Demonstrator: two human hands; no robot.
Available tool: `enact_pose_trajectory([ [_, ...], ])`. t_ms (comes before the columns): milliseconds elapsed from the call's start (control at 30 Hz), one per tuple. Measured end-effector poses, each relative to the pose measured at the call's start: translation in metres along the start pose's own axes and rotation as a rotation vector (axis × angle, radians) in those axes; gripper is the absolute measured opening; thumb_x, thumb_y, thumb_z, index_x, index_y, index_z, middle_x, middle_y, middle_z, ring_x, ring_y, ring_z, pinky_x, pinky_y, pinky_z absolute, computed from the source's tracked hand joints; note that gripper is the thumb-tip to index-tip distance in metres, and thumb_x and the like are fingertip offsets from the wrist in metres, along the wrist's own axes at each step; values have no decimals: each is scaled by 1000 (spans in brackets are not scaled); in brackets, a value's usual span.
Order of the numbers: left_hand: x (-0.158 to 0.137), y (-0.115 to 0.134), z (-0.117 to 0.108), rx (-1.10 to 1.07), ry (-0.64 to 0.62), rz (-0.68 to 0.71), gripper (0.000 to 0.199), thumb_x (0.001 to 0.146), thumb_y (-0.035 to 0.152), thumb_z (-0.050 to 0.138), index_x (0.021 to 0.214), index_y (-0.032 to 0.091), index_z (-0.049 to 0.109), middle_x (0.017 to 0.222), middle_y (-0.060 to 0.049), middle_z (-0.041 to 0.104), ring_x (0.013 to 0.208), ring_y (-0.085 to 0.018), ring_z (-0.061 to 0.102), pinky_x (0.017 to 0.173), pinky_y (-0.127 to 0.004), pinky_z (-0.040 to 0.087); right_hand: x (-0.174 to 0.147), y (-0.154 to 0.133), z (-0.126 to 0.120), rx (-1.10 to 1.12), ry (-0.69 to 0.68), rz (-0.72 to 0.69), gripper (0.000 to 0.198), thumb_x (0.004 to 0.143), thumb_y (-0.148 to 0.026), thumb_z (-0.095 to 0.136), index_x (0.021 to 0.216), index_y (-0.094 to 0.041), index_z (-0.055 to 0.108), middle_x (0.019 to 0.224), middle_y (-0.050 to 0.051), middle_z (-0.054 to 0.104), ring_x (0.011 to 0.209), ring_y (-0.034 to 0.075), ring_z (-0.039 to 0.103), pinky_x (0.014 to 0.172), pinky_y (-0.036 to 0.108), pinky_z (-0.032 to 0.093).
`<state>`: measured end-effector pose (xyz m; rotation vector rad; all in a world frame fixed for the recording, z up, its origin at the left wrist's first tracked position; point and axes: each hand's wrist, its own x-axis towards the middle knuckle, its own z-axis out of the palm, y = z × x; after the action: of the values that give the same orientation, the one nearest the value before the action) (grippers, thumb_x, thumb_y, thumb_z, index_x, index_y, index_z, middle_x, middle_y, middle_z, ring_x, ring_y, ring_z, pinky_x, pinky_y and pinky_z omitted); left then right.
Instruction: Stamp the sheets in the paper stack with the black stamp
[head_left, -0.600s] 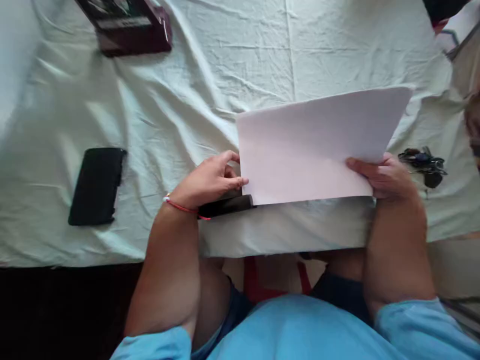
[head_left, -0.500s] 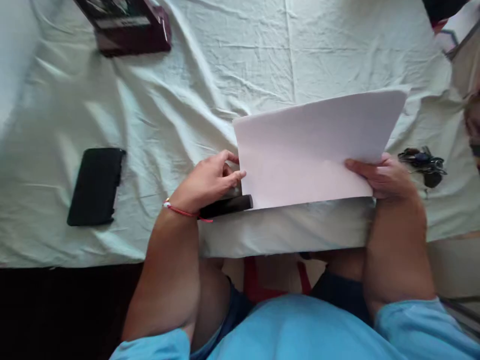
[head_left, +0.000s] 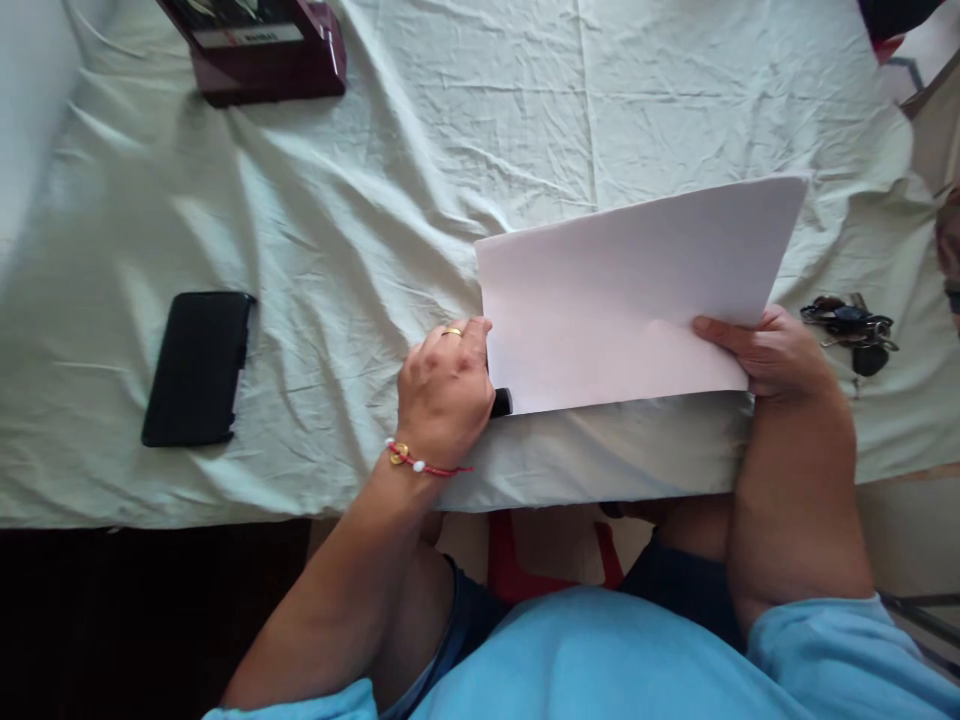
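Note:
My right hand point(head_left: 787, 355) grips the right side of a stack of white paper sheets point(head_left: 615, 300), thumb on top and fingers underneath. The sheets are tilted, their far right corner raised. At their lower left corner a black stapler point(head_left: 502, 402) overlaps the edge; only its front end shows. Closed over the rest of it is my left hand point(head_left: 446, 385), back of the hand upward, with a ring and a red string bracelet. Its fingertips are mostly hidden beside the paper's left edge.
A pale green cloth point(head_left: 360, 230) with wrinkles covers the table. A black phone case or phone point(head_left: 199, 370) lies at left, a bunch of keys point(head_left: 855, 330) at right. A dark red stand point(head_left: 270, 65) with a picture stands at the far left.
My left hand has turned over and moved onto the stapler, its fingers closing over it. My right hand and the paper have hardly moved.

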<state>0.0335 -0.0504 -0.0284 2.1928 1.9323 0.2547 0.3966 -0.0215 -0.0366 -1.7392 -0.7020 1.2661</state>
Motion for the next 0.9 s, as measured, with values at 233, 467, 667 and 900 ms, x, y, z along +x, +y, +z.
enact_pose_trajectory([
  [233,6,10,-7,58,-175,-22,50,113,9,38,141,15,80,139,-20,83,123,-41,80,98,-52,64,-5,-6,7,-13,19,28,48,48,-27,113,89,-17,89,101,9,90,75,17,75,62,25,65],
  [467,3,7,-20,-169,-234,-156,39,115,16,49,141,14,78,133,-18,86,123,-42,82,103,-50,62,2,3,1,-26,51,-80,57,40,-35,117,86,-20,88,102,9,90,79,19,78,66,28,67],
  [667,1,5,-22,-208,-211,-146,35,114,21,52,133,13,80,122,-18,87,116,-40,82,98,-47,59,4,9,1,-81,38,-143,57,46,-42,117,89,-20,88,107,8,90,87,19,79,73,29,69],
  [900,0,-5,-20,-277,-191,-89,33,113,24,50,125,18,80,109,-13,88,102,-33,81,91,-44,57,-4,14,6,-91,24,-215,57,49,-51,116,87,-20,86,104,7,90,85,19,77,74,30,68],
])
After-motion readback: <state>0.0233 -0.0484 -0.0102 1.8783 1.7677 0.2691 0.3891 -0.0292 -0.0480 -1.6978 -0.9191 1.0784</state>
